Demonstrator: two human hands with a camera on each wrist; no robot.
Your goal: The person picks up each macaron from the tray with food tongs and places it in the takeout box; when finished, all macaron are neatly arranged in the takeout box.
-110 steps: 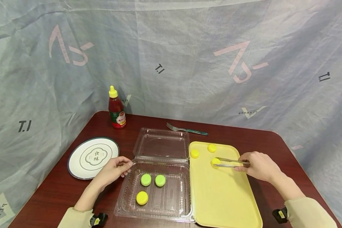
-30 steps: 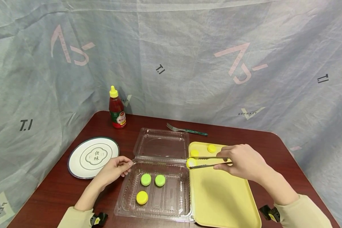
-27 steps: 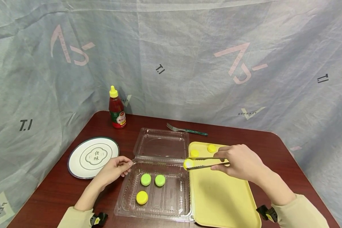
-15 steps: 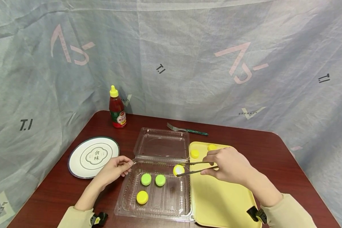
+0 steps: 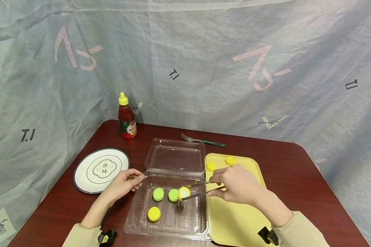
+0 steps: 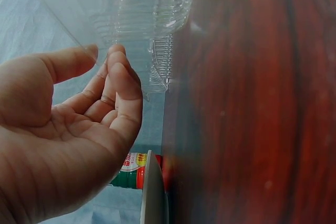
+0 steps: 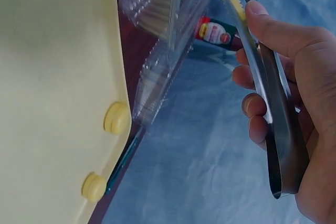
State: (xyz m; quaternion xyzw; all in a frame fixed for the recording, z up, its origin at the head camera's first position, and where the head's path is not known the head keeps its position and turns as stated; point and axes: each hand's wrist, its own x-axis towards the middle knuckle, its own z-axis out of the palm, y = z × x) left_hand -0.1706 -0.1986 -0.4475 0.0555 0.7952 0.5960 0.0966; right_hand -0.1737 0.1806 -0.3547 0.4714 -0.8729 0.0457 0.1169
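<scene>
One clear plastic hinged box (image 5: 173,235). Lying in box: two light-green round macarons (image 5: 158,194). Yellow round macarons (image 5: 154,214): four, one lying in box, one between single pair of silver metal tongs (image 7: 286,145), two on single pale-yellow rectangular tray (image 5: 238,219) right of box. Left of box: one dark-rimmed white round plate (image 5: 88,171). Behind box: one green-handled metal fork (image 5: 204,141), one yellow-capped red sauce bottle (image 5: 127,120). Either side of box: two bare hands (image 5: 123,183).

Up front, 食味 on the plate (image 5: 102,170); black T.I three times across the curtain (image 5: 204,85), PLANNER mirrored by a pale tick; the bottle's (image 5: 127,120) label, too small to read surely!
</scene>
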